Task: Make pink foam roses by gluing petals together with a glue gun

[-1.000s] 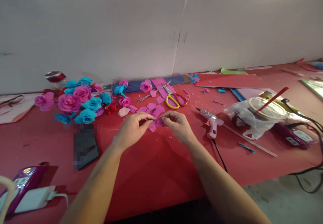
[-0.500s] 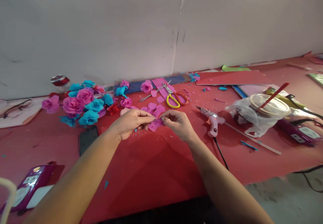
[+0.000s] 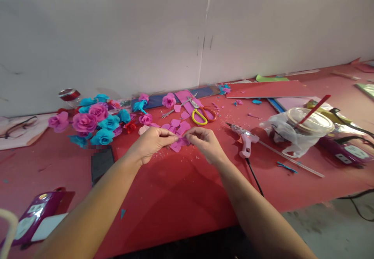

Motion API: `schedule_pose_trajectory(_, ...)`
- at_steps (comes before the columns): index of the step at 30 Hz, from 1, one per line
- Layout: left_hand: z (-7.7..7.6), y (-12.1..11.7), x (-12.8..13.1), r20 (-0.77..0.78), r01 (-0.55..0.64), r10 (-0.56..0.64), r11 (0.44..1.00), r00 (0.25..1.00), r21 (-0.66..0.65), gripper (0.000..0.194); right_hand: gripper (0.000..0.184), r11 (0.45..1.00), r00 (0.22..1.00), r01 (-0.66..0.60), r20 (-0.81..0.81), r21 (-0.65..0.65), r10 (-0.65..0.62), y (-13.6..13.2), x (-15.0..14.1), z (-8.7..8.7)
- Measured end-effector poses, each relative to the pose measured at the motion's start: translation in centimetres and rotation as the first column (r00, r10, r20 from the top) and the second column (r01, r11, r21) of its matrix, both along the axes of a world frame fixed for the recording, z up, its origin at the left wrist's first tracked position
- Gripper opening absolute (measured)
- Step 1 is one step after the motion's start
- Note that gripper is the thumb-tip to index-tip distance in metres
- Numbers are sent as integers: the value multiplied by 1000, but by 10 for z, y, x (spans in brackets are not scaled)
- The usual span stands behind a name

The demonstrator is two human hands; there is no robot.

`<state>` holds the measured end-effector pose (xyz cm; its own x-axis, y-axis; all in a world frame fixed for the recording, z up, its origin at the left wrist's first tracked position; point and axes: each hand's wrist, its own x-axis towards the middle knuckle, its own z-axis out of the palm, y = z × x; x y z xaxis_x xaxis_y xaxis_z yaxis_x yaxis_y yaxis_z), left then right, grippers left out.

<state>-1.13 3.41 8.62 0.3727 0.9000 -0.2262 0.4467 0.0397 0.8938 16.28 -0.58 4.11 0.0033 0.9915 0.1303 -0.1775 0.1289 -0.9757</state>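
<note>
Between my two hands is a small pink paper petal [image 3: 181, 139], pinched at opposite edges. My left hand [image 3: 153, 142] is closed on its left edge, thumb against forefinger. On the other edge my right hand [image 3: 206, 144] pinches in the same way. More loose pink petals [image 3: 175, 123] lie on the red table just behind and under my fingers, and partly blend with the held one. Beyond them rest scissors [image 3: 200, 115] with yellow and orange handles, on a pink paper strip [image 3: 184, 96]. A hot glue gun [image 3: 244, 139] lies to the right of my right hand.
Pink and blue paper roses [image 3: 97, 111] are bunched at left, near a dark phone [image 3: 101, 163] partly behind my forearm. Purple power strips [image 3: 41, 208] sit at left and right. A lidded cup [image 3: 310, 119] in a plastic bag stands at right. A white partition [image 3: 131, 37] borders the back.
My left forearm has swung outward, covering more of the phone. Both hands keep pinching the petal at nearly the same spot. The camera view has shifted slightly.
</note>
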Motion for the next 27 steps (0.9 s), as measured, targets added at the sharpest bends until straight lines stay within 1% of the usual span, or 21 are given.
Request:
schedule_pose_trajectory(2, -4, -1, 0, -13, -25, 26, 999, 1000, 42, 20, 12, 998, 998, 47, -29, -37, -48, 1, 0, -1)
schedule_pose_trajectory(4, -7, -2, -1, -22, -39, 41, 997, 999, 70, 21, 12, 995, 998, 65, -22, -74, -67, 1, -1, -3)
schedule_pose_trajectory(9, -7, -5, 0, -56, -30, 39, 988, 998, 150, 20, 13, 995, 999, 20, 38, -96, -16, 1, -2, -5)
schedule_pose_trajectory(11, -6, -6, 1, -91, -10, 27, 983, 995, 185, 19, 12, 996, 999, 20, 40, -86, -17, 1, -3, -5)
schedule_pose_trajectory(13, -4, -7, 1, -130, 45, -14, 971, 991, 235, 18, 10, 996, 999, 17, 37, -83, -14, 1, -3, -5)
schedule_pose_trajectory(16, -3, -6, 0, -176, 142, -86, 930, 981, 340, 20, 9, 996, 1000, 9, 25, -90, -6, 1, -4, -4)
schedule_pose_trajectory(18, -3, -5, -1, -191, 170, -101, 904, 976, 391, 22, 9, 995, 1000, -1, 17, -99, 2, 1, -3, -4)
schedule_pose_trajectory(23, -6, -4, -4, -239, 208, -110, 876, 965, 435, 22, 19, 991, 998, -9, 59, -130, 17, 1, -2, -4)
schedule_pose_trajectory(27, -8, -6, -5, -259, 211, -103, 876, 960, 434, 21, 23, 990, 991, -62, 107, -130, 76, 1, -1, -5)
